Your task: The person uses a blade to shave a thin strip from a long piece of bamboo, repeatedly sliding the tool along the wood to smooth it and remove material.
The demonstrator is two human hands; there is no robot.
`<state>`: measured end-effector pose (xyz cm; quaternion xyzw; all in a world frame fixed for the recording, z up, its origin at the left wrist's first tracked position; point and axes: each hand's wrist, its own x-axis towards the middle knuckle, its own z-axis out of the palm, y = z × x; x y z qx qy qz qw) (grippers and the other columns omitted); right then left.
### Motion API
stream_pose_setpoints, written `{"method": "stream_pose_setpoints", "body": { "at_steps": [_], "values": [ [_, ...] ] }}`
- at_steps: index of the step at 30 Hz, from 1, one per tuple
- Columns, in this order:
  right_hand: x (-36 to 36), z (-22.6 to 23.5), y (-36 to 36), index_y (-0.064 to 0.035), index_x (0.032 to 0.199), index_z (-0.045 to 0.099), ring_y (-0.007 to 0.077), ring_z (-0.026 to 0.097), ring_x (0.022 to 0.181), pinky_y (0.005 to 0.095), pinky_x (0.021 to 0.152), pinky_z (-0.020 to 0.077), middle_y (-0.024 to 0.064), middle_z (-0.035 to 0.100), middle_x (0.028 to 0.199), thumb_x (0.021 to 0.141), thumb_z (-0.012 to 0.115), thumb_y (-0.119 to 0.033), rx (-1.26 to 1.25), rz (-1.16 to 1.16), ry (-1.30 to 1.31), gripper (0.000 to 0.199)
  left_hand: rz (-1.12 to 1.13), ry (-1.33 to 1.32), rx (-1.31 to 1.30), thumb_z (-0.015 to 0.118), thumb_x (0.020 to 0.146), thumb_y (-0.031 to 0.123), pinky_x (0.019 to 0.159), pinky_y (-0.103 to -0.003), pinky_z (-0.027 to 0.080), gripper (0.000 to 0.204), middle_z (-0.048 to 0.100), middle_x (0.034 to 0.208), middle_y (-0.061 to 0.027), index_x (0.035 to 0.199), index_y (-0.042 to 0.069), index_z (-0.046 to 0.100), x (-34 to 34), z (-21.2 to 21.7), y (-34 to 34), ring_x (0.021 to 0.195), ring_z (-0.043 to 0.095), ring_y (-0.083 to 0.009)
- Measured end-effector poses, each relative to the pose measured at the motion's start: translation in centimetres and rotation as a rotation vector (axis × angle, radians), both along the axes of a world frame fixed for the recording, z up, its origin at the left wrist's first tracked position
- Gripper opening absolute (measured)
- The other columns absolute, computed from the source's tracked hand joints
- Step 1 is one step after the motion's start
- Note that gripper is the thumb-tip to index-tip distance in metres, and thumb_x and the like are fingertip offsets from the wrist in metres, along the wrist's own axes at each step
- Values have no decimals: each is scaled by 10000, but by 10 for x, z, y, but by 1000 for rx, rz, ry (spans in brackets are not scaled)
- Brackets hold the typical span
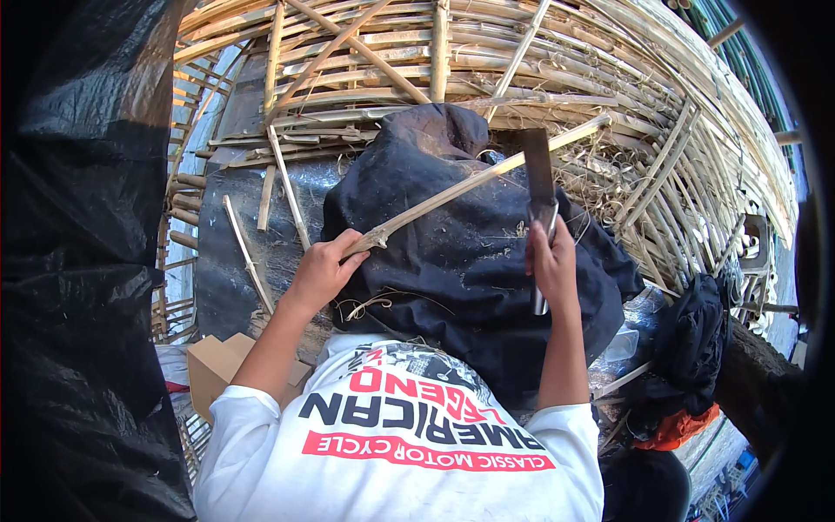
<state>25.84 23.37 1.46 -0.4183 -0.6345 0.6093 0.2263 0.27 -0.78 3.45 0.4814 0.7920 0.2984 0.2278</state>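
My left hand point(323, 270) grips the near end of a long thin bamboo strip point(474, 184) that runs up and to the right over a dark cloth point(461, 261) spread across my lap. My right hand point(551, 258) holds a metal-handled cleaver point(538, 178) upright, its dark flat blade standing just behind the strip near the middle of its length. Thin pale shavings lie scattered on the cloth between my two hands.
A big woven bamboo frame point(487, 61) curves across the back and right. Loose bamboo strips point(248, 252) lie on a black sheet at the left. A cardboard box point(217, 365) sits at lower left. A dark and orange bundle point(687, 383) lies at the right.
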Motion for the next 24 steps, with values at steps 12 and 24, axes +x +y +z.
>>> {"method": "stream_pose_setpoints", "body": {
  "at_steps": [12, 24],
  "values": [
    [-46, -33, -2, -57, 957, 503, 76, 465, 403, 246, 368, 369, -15, 472, 546, 1019, 544, -256, 73, -93, -140, 212, -134, 115, -131, 623, 941, 310, 635, -493, 517, 258, 682, 784, -164, 1068, 105, 533, -20, -18, -1, 764, 660, -401],
    [-29, -15, 23, 9, 987, 565, 135, 546, 574, 327, 545, 444, 83, 590, 647, 974, 601, -224, 216, -91, -197, 236, -176, 188, -19, 625, 946, 280, 516, -468, 508, 261, 633, 648, -173, 1013, 57, 508, -27, -51, -8, 622, 649, -385]
  ]
}}
